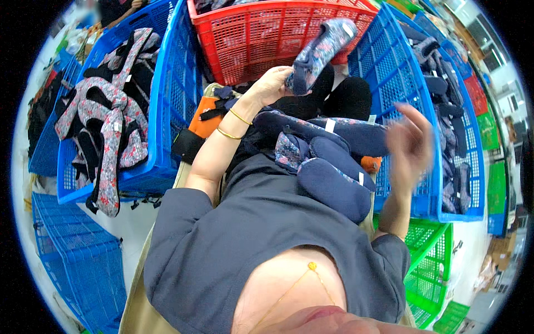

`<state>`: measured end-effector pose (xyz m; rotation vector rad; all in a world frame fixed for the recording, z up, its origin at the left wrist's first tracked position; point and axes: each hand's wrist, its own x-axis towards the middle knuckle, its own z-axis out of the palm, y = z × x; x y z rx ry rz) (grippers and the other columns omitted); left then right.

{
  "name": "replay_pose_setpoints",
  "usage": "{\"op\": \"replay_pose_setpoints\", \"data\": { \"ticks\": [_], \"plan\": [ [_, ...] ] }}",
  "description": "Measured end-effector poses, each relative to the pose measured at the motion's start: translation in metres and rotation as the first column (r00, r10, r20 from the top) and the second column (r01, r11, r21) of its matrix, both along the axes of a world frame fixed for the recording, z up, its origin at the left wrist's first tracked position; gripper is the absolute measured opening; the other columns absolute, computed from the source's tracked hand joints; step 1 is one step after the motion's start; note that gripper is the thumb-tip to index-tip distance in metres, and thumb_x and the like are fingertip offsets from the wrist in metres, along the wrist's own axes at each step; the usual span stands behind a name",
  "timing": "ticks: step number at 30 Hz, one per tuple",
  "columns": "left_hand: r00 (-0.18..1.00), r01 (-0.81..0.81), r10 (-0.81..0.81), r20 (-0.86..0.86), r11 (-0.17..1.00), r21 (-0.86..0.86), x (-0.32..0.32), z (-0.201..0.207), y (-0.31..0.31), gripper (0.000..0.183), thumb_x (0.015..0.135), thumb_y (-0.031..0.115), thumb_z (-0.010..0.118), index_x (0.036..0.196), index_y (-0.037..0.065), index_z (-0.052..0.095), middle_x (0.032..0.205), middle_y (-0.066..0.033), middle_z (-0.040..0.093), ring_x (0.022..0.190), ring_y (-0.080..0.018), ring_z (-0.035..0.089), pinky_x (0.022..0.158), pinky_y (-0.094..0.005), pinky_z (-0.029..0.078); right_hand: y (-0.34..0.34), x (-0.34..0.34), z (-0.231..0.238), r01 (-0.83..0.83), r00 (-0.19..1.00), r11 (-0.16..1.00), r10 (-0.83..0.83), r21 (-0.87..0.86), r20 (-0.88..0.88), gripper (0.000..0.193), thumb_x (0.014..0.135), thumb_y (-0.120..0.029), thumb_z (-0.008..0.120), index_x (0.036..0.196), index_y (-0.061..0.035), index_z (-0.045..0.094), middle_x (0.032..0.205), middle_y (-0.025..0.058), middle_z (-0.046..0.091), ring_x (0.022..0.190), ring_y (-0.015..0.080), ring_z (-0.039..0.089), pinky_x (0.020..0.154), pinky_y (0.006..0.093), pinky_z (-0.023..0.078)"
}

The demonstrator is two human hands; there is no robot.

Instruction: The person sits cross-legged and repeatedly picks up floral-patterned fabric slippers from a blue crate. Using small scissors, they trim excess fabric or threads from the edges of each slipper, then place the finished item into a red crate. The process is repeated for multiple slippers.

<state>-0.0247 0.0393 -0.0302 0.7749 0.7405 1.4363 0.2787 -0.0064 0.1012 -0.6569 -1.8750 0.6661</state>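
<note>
Navy fabric with a blue and pink floral print forms the slipper [328, 50] being handled, raised above the lap against the red crate [245, 44]. The left hand [272, 84] grasps it by its near end, fingers closed on the fabric. The right hand [413, 139] is blurred; its fingers look spread and nothing shows in it, between the lap and the blue crate on the right [389, 72].

Below, at least 4 more navy slippers [334, 192] overlap on the lap, a few showing floral fabric and white tags. With 1 piece in hand and those lying loose, I judge the lap batch to be only part-handled.

Farther out, that right crate holds many similar navy slippers [438, 86], while the blue crate on the left [182, 83] is heaped with grey and red floral ones [111, 131]. Which crate holds finished pieces and which waiting ones, I cannot tell; the red crate's contents barely show, so the amount left is unclear too.
</note>
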Motion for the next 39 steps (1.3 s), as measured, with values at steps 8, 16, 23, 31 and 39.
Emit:
{"op": "replay_pose_setpoints", "data": {
  "ticks": [8,16,23,31,39],
  "plan": [
    [0.999,0.031,-0.035,0.027,0.992,0.119,0.046,0.032,-0.016,0.033,0.102,0.021,0.039,0.117,-0.002,0.056,0.11,-0.0125,0.064,0.099,-0.0213,0.064,0.086,-0.0469,0.058,0.066,-0.046,-0.054,-0.03,0.984,0.943,-0.03,0.333,0.176,0.043,0.08,-0.016,0.075,0.117,-0.0046,0.057,0.086,0.0109,0.059,0.069,0.022,0.061,0.061,0.0298,0.049],
    [0.664,-0.024,-0.006,-0.748,0.999,-0.029,0.011,-0.056,0.012,0.037,0.1,0.027,0.048,0.112,-0.007,0.058,0.102,-0.0089,0.066,0.087,-0.0142,0.063,0.078,-0.028,0.053,0.107,-0.058,-0.109,-0.198,0.974,0.972,0.181,0.129,0.137,0.046,0.078,-0.011,0.078,0.119,-0.0051,0.057,0.082,-0.0023,0.047,0.073,0.006,0.045,0.064,0.0206,0.04],
    [0.065,-0.222,0.452,-0.89,0.876,0.429,0.018,-0.022,-0.027,0.039,0.097,0.037,0.052,0.099,0.0,0.064,0.088,-0.017,0.065,0.083,-0.0305,0.064,0.076,-0.0356,0.049,0.116,-0.08,-0.153,-0.403,0.893,0.861,0.445,-0.312,0.074,0.029,0.087,-0.008,0.069,0.114,-0.0008,0.06,0.1,0.0014,0.064,0.088,0.0058,0.055,0.077,0.0218,0.046],
    [-0.244,-0.178,0.511,-0.824,0.812,0.556,0.074,0.0,-0.065,0.043,0.077,0.045,0.074,0.082,0.006,0.057,0.069,-0.0078,0.06,0.064,-0.0247,0.063,0.058,-0.0357,0.05,0.115,-0.078,-0.167,-0.286,0.95,0.896,0.311,-0.339,0.02,0.032,0.086,-0.015,0.07,0.113,-0.0009,0.061,0.098,0.0048,0.067,0.086,0.0078,0.058,0.076,0.0239,0.048],
    [0.009,-0.24,0.399,-0.917,0.891,0.385,0.059,0.004,-0.066,0.024,0.083,0.023,0.072,0.085,0.002,0.059,0.073,-0.0084,0.064,0.067,-0.0177,0.064,0.062,-0.0305,0.051,0.094,-0.059,-0.16,-0.135,0.988,0.98,0.144,-0.144,0.054,0.041,0.083,-0.022,0.075,0.116,-0.0023,0.061,0.091,0.0079,0.067,0.074,0.0096,0.059,0.067,0.0258,0.049]
  ]
}}
